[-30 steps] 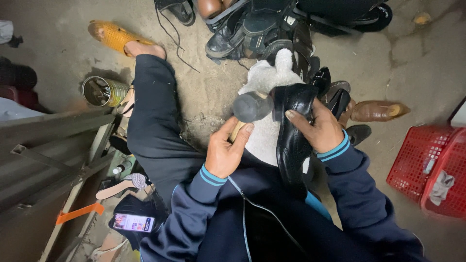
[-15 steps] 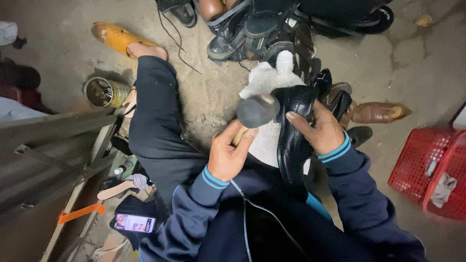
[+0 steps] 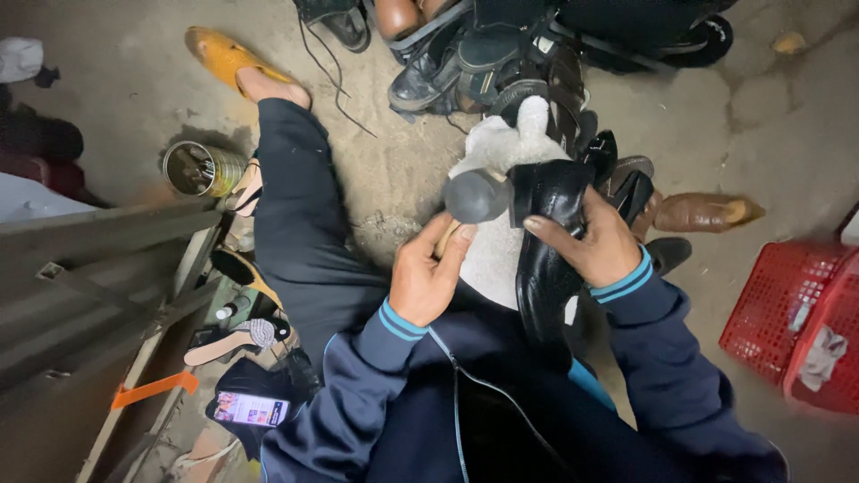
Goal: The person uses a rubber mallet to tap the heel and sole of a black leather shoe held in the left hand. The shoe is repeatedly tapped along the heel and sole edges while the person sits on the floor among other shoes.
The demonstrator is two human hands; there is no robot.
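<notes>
Left hand (image 3: 428, 284) is closed around the wooden handle of a hammer (image 3: 476, 198), whose round grey head is held against a black leather shoe (image 3: 548, 240). Right hand (image 3: 592, 247) is clamped on that shoe, which is propped upright over a white cloth (image 3: 497, 179) on the lap. A red plastic crate (image 3: 795, 324) is seen on the floor at the right. A pile of dark shoes (image 3: 501, 54) lies ahead. A metal tin (image 3: 199, 168) is set at the left, and a small phone with a lit, colourful screen (image 3: 250, 410) lower down.
</notes>
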